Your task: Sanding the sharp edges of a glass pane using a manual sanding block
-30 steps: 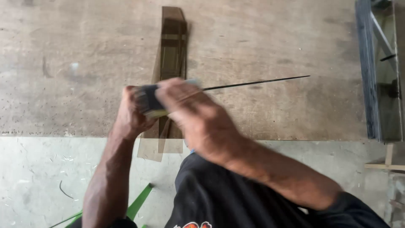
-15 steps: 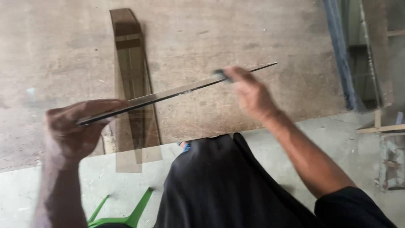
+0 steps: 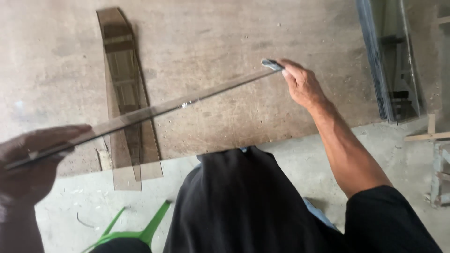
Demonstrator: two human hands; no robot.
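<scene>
1. At the lower left of the frame, the left hand (image 3: 33,164) was clenched around one end of a long narrow glass strip (image 3: 154,110), its fingers (image 3: 70,133) curled over the top edge and the thumb underneath.
2. From that grip the glass strip ran up and to the right across the middle of the frame, held in the air above the bench (image 3: 225,51), seen nearly edge-on and tilted so its right end sat higher in the picture.
3. In the upper left, tinted glass offcuts (image 3: 124,93) lay flat on the bench, stacked one on another, reaching from near the top edge down past the bench's front edge; the raised strip crossed over them.
4. At the bottom left, a green plastic piece (image 3: 136,229) stood on the pale concrete floor (image 3: 65,206).
5. At the bottom centre, the person's black clothing (image 3: 239,206) filled the space between the two arms.
6. In the upper middle right, the right hand (image 3: 302,84) gripped the far end of the strip, its fingers pinched on the glass through a small grey pad (image 3: 272,64).
7. In the upper right, dark glass sheets (image 3: 393,61) leaned on edge beside the bench, well apart from both hands.
8. At the right edge, wooden framing (image 3: 433,140) was partly in view.
</scene>
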